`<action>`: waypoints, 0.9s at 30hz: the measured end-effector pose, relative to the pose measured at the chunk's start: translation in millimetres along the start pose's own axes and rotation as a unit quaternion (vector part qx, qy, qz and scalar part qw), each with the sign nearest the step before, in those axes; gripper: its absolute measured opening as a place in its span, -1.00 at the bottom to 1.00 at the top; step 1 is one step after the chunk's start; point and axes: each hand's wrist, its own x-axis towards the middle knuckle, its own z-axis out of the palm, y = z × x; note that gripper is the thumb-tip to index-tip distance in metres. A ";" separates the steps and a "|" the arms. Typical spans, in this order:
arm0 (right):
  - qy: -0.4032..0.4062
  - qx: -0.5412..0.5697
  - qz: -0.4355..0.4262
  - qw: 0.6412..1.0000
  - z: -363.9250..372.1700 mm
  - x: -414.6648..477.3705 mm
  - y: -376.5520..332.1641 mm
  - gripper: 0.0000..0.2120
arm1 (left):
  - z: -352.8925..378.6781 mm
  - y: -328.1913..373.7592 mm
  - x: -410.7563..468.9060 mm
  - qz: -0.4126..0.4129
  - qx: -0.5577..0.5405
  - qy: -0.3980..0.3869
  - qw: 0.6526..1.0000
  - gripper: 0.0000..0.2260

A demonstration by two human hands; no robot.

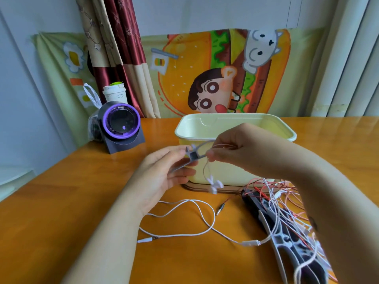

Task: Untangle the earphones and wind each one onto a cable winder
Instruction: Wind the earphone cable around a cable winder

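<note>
My left hand (164, 173) grips a grey cable winder (193, 155) in front of the cream box. My right hand (235, 147) pinches a thin red earphone cable (205, 171) right at the winder. That cable hangs down, and its white earbuds (214, 184) dangle blurred below. On the table lies a white earphone cable (194, 214) in loose loops, its white plug (147, 240) at the front. A dark jack plug (220, 208) on a red lead lies nearby. A tangle of red and white cables (281, 199) covers several more winders (287, 240) at the right.
A cream plastic box (235, 128) stands open on a wooden base behind my hands. A purple-ringed grey device (122, 128) sits at the back left beside a plastic bag and a cup. The orange wooden table (61, 201) ends at the left edge.
</note>
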 end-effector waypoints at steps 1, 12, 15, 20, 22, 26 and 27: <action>0.003 -0.006 -0.008 1.000 -0.2 -0.3 -0.9 -0.78 | 0.8 0.8 -1.8 -0.005 0.016 -0.019 1.000 -0.80; 0.053 0.004 -0.036 0.998 0.7 0.3 -4.2 -0.84 | 0.8 -4.8 -4.8 -0.034 0.134 -0.102 0.985 -0.64; 0.060 0.028 -0.031 0.997 1.0 1.3 -3.3 -0.84 | 2.4 -5.3 -5.3 -0.024 0.132 -0.133 0.982 -0.67; 0.076 0.051 -0.041 0.995 2.9 2.7 -3.9 -0.90 | 6.3 -6.1 -5.9 0.025 0.210 -0.172 0.962 -0.75; 0.078 0.059 -0.047 0.994 3.6 3.2 -4.1 -0.91 | 7.1 -5.7 -6.0 0.030 0.245 -0.174 0.953 -0.66; 0.081 0.077 -0.062 0.992 7.2 4.9 -3.9 -0.91 | 8.0 -6.6 -6.8 0.029 0.247 -0.175 0.953 -0.65; 0.081 0.081 -0.064 0.991 8.6 5.7 -3.8 -0.91 | 8.2 -7.3 -6.6 0.029 0.250 -0.174 0.952 -0.66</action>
